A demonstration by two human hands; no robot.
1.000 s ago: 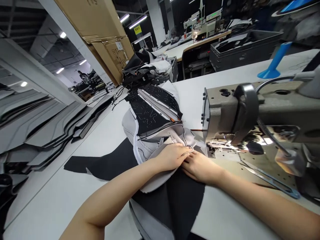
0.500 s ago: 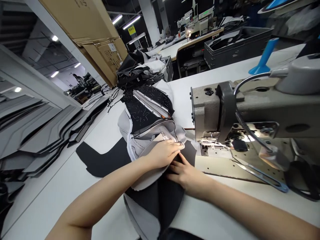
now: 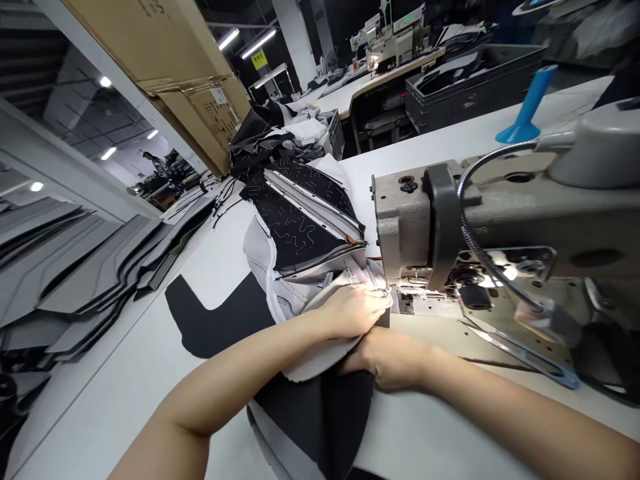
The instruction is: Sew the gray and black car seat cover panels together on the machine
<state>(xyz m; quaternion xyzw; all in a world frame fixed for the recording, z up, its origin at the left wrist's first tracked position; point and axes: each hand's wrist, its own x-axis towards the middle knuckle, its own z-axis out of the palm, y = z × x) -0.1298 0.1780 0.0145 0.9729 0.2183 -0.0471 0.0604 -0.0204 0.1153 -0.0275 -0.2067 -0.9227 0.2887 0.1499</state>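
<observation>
A sewn cover of grey and black fabric [image 3: 305, 223] lies on the white table, its black part marked with wavy light stitching. My left hand [image 3: 356, 310] is closed on the grey layer's edge, close to the presser foot of the sewing machine [image 3: 413, 220]. Just below it, my right hand [image 3: 393, 357] has its fingers curled in at the black fabric panel [image 3: 325, 413], under the grey layer; its fingertips are hidden. Part of the black panel sticks out to the left of the cover. Both hands are left of the lit needle area.
Scissors with blue handles [image 3: 525, 353] lie on the machine bed at right. Behind the machine stands a blue cone [image 3: 523, 110]. Stacked grey panels [image 3: 90, 267] line the left side. A cardboard box [image 3: 165, 60] and a pile of fabric [image 3: 280, 133] are farther back.
Both hands and the fabric have shifted right, bringing the grey edge nearer to the presser foot. My right hand's fingers, spread before, are now curled under the grey layer.
</observation>
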